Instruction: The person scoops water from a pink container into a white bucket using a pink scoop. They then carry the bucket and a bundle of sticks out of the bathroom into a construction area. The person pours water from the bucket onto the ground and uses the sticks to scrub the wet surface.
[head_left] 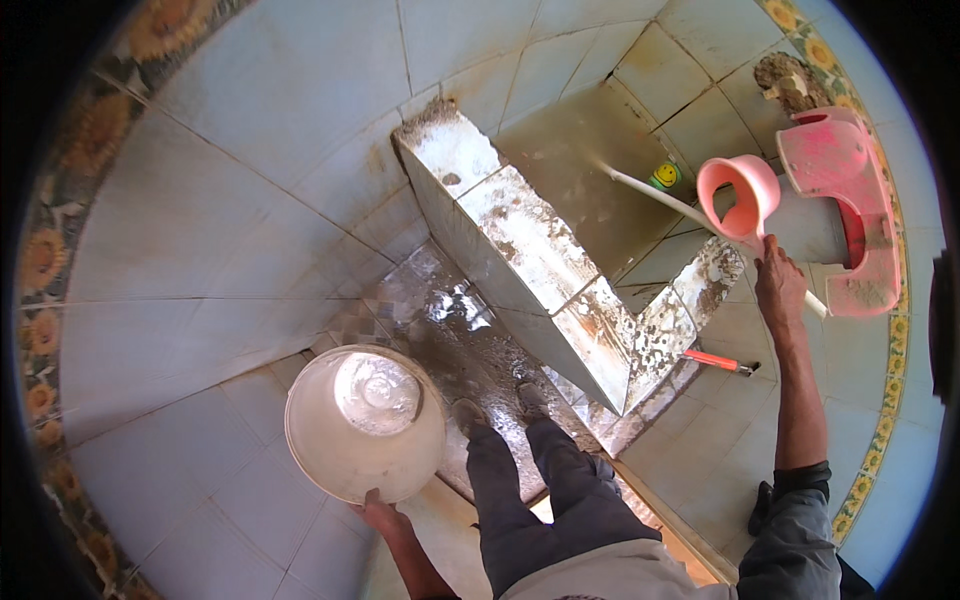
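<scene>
My left hand [378, 512] grips the near rim of a round white bucket [425, 460], tilted so its inside faces up at me. A bright whitish patch covers part of its bottom; I cannot tell whether it is liquid or residue. Out to the right, my right hand [782, 285] is closed round the handle of a pink plastic dipper [762, 185], held up with its mouth facing left. The dipper is over the right side of a tiled basin [530, 235] of murky water [570, 150]. A long white pipe [655, 192] slants from the water, passing behind the dipper.
A red-handled tool [710, 358] lies by the basin's near corner. At right is a dusty pink plastic piece [870, 200]. A green and yellow smiley-faced item [665, 175] sits at the water's edge. My feet stand on wet, dirty floor [430, 300] between basin and tiled wall [220, 230].
</scene>
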